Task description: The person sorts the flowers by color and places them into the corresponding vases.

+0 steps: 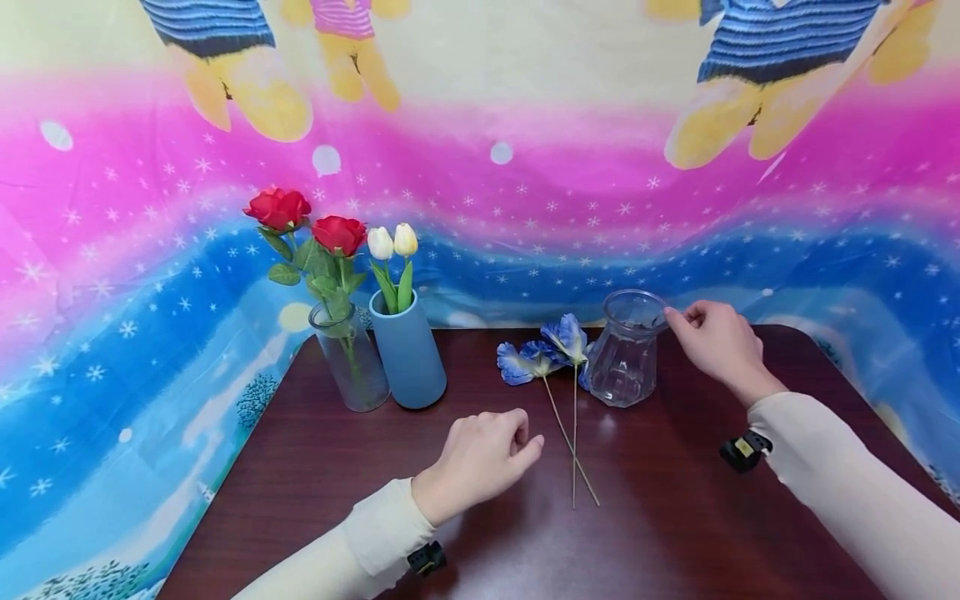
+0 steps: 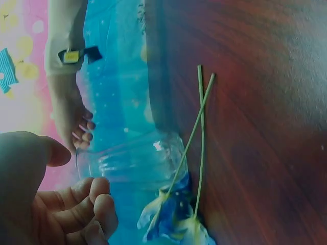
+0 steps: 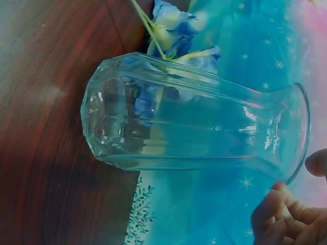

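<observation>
A clear glass vase with a flared mouth and faceted base stands upright on the table, with no stems in it. My right hand is at its rim, thumb and index finger pinching the edge from either side, as the right wrist view shows. Left of the vase lie two blue flowers, their thin stems crossing and pointing toward me. My left hand hovers left of the stems, fingers loosely bent and holding nothing. In the left wrist view the flowers are beyond its fingertips.
At the table's left back, red roses stand in a clear cylindrical vase. Beside it, a blue-grey vase holds white and yellowish tulips. A patterned cloth hangs behind the dark wooden table.
</observation>
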The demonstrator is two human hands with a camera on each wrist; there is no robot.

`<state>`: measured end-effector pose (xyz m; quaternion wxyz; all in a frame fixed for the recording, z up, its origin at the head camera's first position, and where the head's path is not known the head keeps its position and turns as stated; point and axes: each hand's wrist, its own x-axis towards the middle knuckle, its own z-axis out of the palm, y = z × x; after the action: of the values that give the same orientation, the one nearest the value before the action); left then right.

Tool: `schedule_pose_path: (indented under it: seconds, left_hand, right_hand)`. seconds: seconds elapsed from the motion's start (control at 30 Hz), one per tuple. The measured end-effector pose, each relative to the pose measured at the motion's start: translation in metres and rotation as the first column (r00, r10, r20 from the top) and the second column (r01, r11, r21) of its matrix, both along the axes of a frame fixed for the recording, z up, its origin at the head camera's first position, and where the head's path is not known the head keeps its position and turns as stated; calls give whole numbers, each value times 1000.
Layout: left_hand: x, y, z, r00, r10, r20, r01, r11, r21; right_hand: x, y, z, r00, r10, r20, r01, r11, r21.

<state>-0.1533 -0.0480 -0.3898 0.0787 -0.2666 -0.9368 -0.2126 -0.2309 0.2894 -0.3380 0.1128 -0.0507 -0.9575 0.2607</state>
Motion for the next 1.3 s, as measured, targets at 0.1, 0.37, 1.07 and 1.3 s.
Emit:
schedule_pose_path:
  seconds: [0.1, 0.37, 1.07, 1.3]
  left_hand:
    - [2, 4, -2, 1000, -17, 6, 17, 1000, 2]
    - [7, 10, -12, 1000, -26, 10, 27, 999, -22]
    - [12, 15, -21, 999, -49, 9, 50, 998, -40]
    - [12, 14, -21, 999, -44, 2, 44, 999, -29]
  right_hand:
    - [-5, -1, 0, 998, 20, 55, -19, 1000, -14]
    - [-16, -3, 3, 985, 91, 146, -83, 995, -59]
    - [-22, 8, 3, 939, 219, 265, -161, 961, -223]
    - [-5, 18, 4, 941, 226, 253, -175, 962, -209]
